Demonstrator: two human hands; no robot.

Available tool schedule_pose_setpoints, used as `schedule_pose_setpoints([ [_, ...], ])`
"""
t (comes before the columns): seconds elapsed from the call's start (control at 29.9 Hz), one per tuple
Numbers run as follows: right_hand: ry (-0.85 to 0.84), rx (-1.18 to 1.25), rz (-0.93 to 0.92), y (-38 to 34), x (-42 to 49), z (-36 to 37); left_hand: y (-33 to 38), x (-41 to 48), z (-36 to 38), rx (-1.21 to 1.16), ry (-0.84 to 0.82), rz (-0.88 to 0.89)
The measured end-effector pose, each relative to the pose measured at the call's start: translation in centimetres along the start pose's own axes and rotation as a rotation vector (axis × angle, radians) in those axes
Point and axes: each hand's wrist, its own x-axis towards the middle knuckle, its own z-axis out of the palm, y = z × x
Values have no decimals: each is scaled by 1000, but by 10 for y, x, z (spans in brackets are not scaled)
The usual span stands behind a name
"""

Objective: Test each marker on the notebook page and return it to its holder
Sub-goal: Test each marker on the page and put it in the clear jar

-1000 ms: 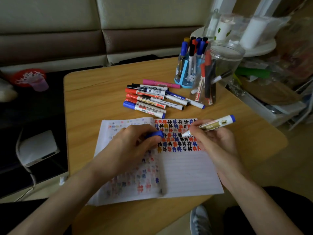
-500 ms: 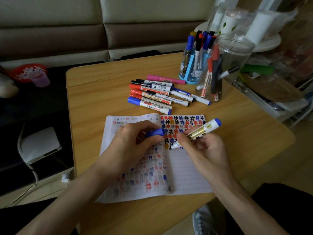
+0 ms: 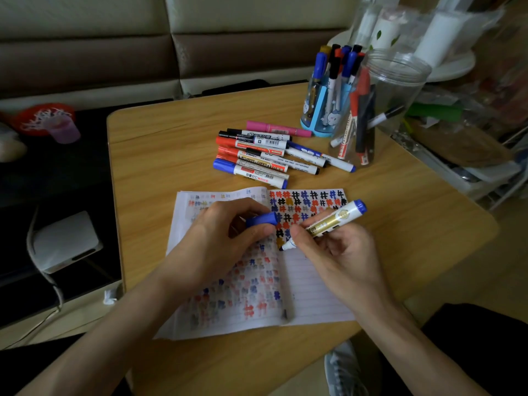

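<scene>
Marker [image 3: 334, 221] pinched by right hand [image 3: 343, 255], its cap [image 3: 261, 219] by left hand [image 3: 220, 238]; other markers [image 3: 333, 75] in blue holder [image 3: 321, 108], clear jar [image 3: 400, 90]

A light wooden table with rounded corners [image 3: 171, 132] fills the middle under dim, soft light. Beyond its far edge stands a sofa of cream and brown padded cushions [image 3: 228, 52]. Off its left edge a low black surface [image 3: 57, 181] carries a white rounded box [image 3: 65, 241], a translucent purple cup [image 3: 64, 131] and a red hoop-like object [image 3: 35, 111]. Past the far right corner sits a round white side table [image 3: 454, 70]; a white wire shelf rack [image 3: 491, 175] stands by the right edge on pale flooring [image 3: 491, 275].
</scene>
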Motion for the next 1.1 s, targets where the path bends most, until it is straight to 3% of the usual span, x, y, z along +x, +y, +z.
schedule_pose_setpoints([
  [0.4,-41,-84,-33,0,0,-2,1,-1,0,-16,-11,4],
  [0.67,-37,10,-3,-1,1,-3,1,0,-1,1,-9,7],
  [0.84,-83,-91,-63,2,0,-2,0,0,0,1,-16,12],
  [1.1,-32,13,-26,2,2,-4,-2,0,0,-5,-13,11],
])
